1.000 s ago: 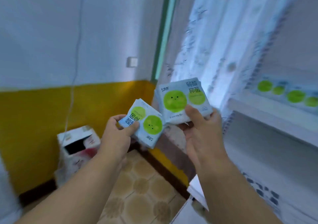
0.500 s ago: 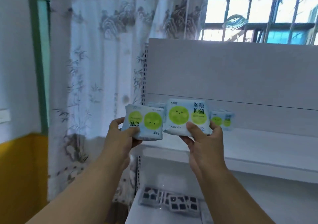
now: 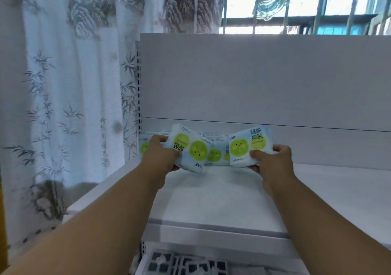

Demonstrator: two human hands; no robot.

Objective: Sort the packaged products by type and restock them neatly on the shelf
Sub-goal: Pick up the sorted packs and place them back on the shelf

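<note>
A: We've got one soft pack in each hand. Our left hand [image 3: 160,156] pinches the tilted pack [image 3: 187,147], thumb across its front face, the other fingers curled behind where we can't see them. Our right hand [image 3: 273,158] clamps the upright pack [image 3: 249,147] by its lower right corner, thumb on the front, fingertips wrapped over the right edge.

B: And where do the packs sit against the shelf [image 3: 222,198]?

A: Both are held above the shelf board, forward of the row of matching packs [image 3: 214,155] that stands against the back panel [image 3: 254,80]. That row shows in the gap between our two thumbs.

B: How do we expect them to handle?

A: Light, we'd judge, since a thumb-and-finger pinch at one edge carries each. The wrapper looks like smooth film over soft padding, so it should give under the fingers and may slide if we pinch loosely. Nothing brittle here, we think.

B: So where should we take hold?

A: Along a side edge, as now, thumb flat on the printed face and fingers behind. That leaves the bottom edge free to meet the board. The left pack is canted, printing sideways; we'd want to turn it upright beneath our thumb before it joins the row.

B: Anything below our wrists?

A: A lower shelf with dark-patterned packs [image 3: 186,264], a different type, we'd guess.
</note>
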